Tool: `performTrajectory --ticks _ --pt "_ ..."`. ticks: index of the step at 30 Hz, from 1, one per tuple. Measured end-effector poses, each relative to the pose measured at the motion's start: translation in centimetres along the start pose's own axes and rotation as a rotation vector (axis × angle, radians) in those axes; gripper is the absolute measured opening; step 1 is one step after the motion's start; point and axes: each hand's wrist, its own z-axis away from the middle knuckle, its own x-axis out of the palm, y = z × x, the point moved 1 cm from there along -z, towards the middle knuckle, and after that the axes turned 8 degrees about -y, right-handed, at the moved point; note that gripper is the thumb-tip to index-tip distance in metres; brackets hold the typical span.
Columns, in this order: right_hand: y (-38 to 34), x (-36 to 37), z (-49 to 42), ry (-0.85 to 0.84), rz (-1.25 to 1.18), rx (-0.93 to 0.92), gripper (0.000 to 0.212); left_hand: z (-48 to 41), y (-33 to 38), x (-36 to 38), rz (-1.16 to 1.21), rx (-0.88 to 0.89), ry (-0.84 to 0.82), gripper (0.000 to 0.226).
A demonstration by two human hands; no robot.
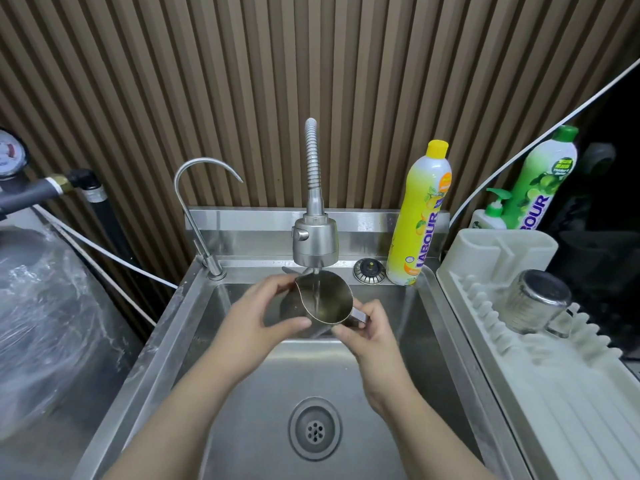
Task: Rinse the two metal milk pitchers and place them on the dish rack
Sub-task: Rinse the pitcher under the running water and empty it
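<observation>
Steel sink (pixel 194 306) below a slatted wall (pixel 346 81). We hold one pitcher (pixel 325 301) under the tap (pixel 314 244) stream: left hand (pixel 256 317) curled round its body, right hand (pixel 375 336) pinching the handle (pixel 360 317). A second pitcher (pixel 535 303) sits inverted on the rack (pixel 554 393). Judged rigid, light, heavier as it fills, slippery when wet; handle gives the surest hold.

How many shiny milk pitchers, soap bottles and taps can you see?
Metal milk pitchers: 2, the held pitcher under the water and the other pitcher on the dish rack
Soap bottles: 3, the yellow bottle, the green bottle, the small pump bottle
Taps: 2, the curved tap, the spray tap
Total: 7
</observation>
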Motion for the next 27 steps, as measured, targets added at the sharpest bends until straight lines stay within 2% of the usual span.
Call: performTrajectory --ticks 4,7,9,12,15,17,19,21,23,27 --pt "1.1 1.0 -1.0 -0.101 -0.146 0.081 0.035 0.4 1.0 -1.2 -0.151 0.032 0.077 0.06" --pt "0.7 1.1 -1.2 -0.184 -0.079 0.167 0.033 1.0 0.6 -1.3 -0.137 -0.102 0.162 0.054" --pt "0.0 0.8 -1.3 -0.182 0.034 0.214 0.03 1.8 -0.2 -0.7 -0.02 -0.242 0.213 0.058" --pt "-2.1 -0.3 -1.7 -0.133 0.24 0.255 0.037 2.7 -1.3 1.2 0.317 -0.409 0.206 0.061" --pt "-4.9 -1.0 -1.9 -0.095 0.735 0.216 0.048 3.2 -1.7 3.9 0.642 -0.475 0.081 0.044" --pt "-6.2 -1.1 -1.7 -0.068 1.068 0.17 0.048 3.1 -1.9 5.3 0.742 -0.472 0.016 0.042" --pt "-7.2 -1.0 -1.2 -0.043 1.195 0.094 0.047 2.8 -2.1 6.0 0.753 -0.424 -0.015 0.044" --pt "-7.0 -1.4 -0.7 -0.005 1.151 0.031 0.042 2.2 -1.9 6.1 0.717 -0.346 -0.017 0.045" --pt "-5.8 -1.9 -0.3 0.025 0.91 0.014 0.028 1.3 -1.6 5.6 0.652 -0.245 0.014 0.044" --pt "-1.9 -2.1 -0.2 0.061 0.378 -0.024 0.038 -0.2 -1.0 2.7 0.334 -0.052 0.044 0.054"
